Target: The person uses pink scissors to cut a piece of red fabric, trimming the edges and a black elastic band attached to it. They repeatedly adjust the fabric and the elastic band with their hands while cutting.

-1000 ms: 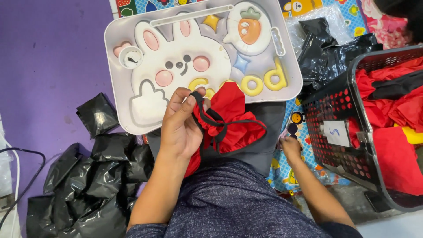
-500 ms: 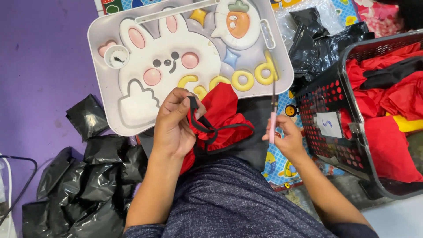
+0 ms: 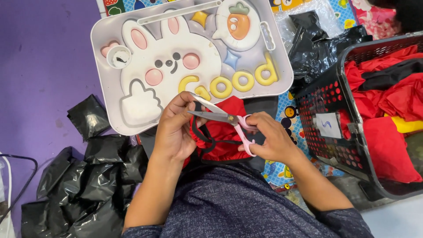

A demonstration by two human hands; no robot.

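My left hand (image 3: 175, 128) grips a bunched red cloth with black trim (image 3: 221, 134) in front of my lap. My right hand (image 3: 272, 139) holds pink-handled scissors (image 3: 224, 118); their metal blades are spread apart and point left, with the tips at my left fingers and the cloth's black strap. The cloth lies partly over the near edge of a white lap tray (image 3: 132, 105) with a raised rabbit, carrot and yellow letters.
A dark perforated basket (image 3: 335, 110) at the right holds more red and black cloth. Crumpled black plastic bags (image 3: 83, 185) pile at the lower left, more lie at the top right (image 3: 317, 39). A black cable (image 3: 26, 176) runs along the left edge over the purple floor.
My right hand came up from beside the basket carrying the scissors and now holds them with blades apart at the cloth. My left hand kept its grip on the cloth.
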